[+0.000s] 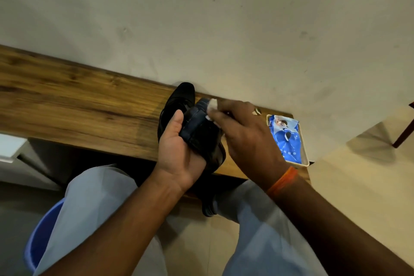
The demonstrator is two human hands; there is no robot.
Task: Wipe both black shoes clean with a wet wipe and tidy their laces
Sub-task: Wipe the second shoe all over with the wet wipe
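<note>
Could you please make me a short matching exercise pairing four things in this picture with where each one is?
Things:
1. wet wipe
2. held shoe
3. second shoe
4. wipes packet

Places:
A. lying in a shallow tray
B. resting on the wooden table
C. gripped in the left hand
D. pinched in the right hand

Pairs: 1-D, 2-C, 3-B, 4-A

My left hand [179, 152] grips an upturned black leather shoe [201, 132]; my right hand [244, 134] presses a white wet wipe [212, 103] against its sole.
</note>
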